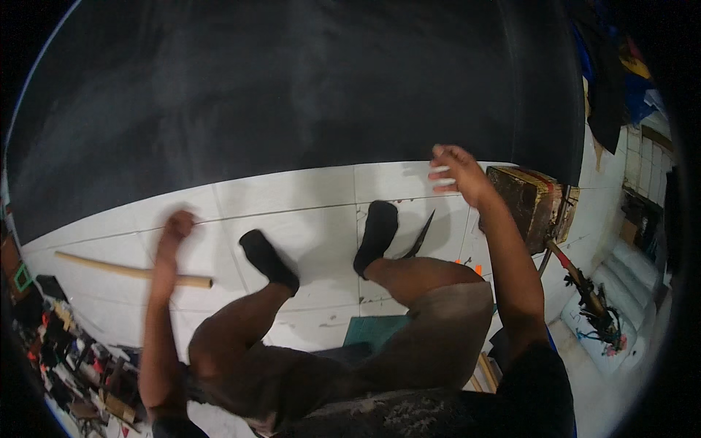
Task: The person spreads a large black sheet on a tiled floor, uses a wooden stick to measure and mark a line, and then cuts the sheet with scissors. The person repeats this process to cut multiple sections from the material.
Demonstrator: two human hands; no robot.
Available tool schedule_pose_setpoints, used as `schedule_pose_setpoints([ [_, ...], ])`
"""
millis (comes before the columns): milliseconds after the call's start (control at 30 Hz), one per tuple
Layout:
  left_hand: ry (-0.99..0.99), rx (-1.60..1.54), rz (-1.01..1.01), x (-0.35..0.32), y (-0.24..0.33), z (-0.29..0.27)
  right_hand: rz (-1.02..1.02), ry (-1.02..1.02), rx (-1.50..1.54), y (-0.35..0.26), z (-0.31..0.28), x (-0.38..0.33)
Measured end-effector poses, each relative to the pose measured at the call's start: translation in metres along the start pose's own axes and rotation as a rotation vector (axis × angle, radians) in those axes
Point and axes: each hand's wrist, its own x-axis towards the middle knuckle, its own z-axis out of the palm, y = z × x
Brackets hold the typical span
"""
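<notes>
Sheet point(292, 95) spread on floor | left hand point(175, 228) loosely curled, empty — right hand point(458, 171) open at sheet edge | scissors point(420, 237), stick point(131, 271) lie unused

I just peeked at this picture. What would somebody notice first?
A huge black sheet fills the whole top, lying over the white tiled floor. Both hands reach toward its edge: the left hand above a wooden stick, the right hand beside a wooden box. Two black socks sit in the middle.

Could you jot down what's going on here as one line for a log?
left hand: raised, near wooden stick | right hand: by edge of black sheet | scissors: on white tile floor
</notes>
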Motion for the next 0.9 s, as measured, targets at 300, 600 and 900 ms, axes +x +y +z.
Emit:
schedule_pose_setpoints([
  [300,0.44,-0.294,-0.528,0.085,-0.249,-0.062,-0.023,0.431,0.987,0.155,-0.025,0.13],
  [600,0.898,-0.874,-0.396,0.18,-0.307,-0.077,-0.209,0.502,1.185,0.148,-0.023,0.185],
  [900,1.035,-0.961,-0.306,0.156,-0.329,-0.099,-0.466,0.432,0.849,0.048,-0.076,0.156],
])
